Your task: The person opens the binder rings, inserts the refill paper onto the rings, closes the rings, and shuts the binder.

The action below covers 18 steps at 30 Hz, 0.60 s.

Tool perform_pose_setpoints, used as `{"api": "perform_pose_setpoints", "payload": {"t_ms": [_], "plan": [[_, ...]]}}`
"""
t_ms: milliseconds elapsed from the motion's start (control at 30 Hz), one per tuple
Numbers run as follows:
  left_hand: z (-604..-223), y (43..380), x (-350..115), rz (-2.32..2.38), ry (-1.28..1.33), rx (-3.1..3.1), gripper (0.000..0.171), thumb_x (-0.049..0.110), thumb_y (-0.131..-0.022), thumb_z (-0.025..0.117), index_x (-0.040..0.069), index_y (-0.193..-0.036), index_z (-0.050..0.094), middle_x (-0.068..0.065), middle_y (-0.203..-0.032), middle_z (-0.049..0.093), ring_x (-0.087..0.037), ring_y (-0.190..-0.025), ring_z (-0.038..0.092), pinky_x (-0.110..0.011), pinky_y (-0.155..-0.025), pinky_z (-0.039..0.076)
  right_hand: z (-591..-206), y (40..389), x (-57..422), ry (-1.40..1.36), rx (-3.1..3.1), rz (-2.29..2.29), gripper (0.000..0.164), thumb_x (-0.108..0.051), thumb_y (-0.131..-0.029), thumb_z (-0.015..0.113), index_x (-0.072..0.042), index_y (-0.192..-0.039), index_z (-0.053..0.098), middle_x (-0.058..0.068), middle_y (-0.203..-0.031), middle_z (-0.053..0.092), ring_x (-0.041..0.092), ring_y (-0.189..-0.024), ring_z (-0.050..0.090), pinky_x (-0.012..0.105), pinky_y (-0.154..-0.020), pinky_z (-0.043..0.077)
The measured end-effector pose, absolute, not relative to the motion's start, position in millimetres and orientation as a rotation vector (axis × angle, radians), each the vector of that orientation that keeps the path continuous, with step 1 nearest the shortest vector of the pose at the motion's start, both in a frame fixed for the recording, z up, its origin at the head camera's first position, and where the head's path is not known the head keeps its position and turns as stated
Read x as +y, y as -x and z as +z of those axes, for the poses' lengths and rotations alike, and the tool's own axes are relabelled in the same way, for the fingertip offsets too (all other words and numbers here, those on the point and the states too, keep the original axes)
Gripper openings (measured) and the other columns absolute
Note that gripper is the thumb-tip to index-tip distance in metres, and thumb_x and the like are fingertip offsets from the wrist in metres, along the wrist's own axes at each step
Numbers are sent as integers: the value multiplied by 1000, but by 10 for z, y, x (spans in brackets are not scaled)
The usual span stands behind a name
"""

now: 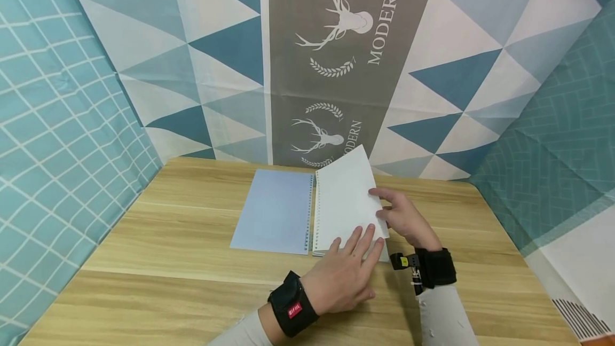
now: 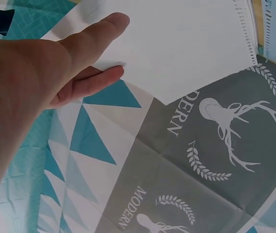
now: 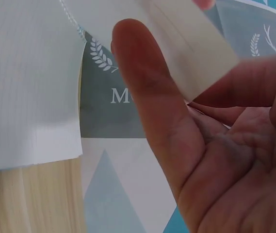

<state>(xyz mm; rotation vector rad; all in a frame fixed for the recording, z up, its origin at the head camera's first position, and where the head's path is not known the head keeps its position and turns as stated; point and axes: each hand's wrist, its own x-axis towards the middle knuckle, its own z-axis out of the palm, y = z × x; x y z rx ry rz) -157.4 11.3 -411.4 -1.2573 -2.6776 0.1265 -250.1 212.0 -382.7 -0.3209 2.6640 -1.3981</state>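
Note:
A spiral-bound notebook lies open on the wooden table. Its bluish left leaf (image 1: 276, 210) is flat, and a white page (image 1: 343, 196) on the right half is raised, with its far corner lifted. At that page's right edge is my right hand (image 1: 408, 218). In the right wrist view, a page corner (image 3: 201, 58) passes between the thumb (image 3: 140, 73) and the fingers behind it. My left hand (image 1: 343, 276) rests its spread, fairly straight fingers at the near right part of the notebook. The left wrist view shows fingers (image 2: 96, 41) against the white page (image 2: 176, 43).
The wooden table (image 1: 158, 260) extends around the notebook. Behind it hangs a cloth backdrop (image 1: 336, 84) with deer heads and triangles. Teal patterned cloths (image 1: 62, 95) stand at the sides. Both wrists wear black straps (image 1: 293, 303).

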Motion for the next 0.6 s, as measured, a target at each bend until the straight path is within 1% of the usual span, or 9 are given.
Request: {"api": "perform_pose_setpoints", "payload": {"t_ms": [233,467,600], "plan": [[-4112,1565,104,130,1251,-2673,91,64,-97,52,10,-163,19,-19,-170,16,-33,-153,34,-48,-106,51,-3858,2509,2145,267,2661,-1353,51,7,-96,48,6,-147,46,32,-149,47,40,-112,68,37,-72,62],[-4112,1568,109,123,1254,-2690,91,63,-98,52,11,-163,18,-18,-170,16,-33,-153,34,-48,-106,51,-3906,2525,2151,249,2661,-1328,51,9,-95,46,9,-145,46,35,-145,49,45,-113,66,35,-71,60],[-4117,1577,112,113,1257,-2720,90,63,-98,52,12,-163,17,-18,-170,16,-33,-154,32,-49,-107,50,-3953,2545,2164,241,2671,-1287,51,11,-93,47,10,-145,47,34,-147,47,48,-119,63,36,-74,60]]}}
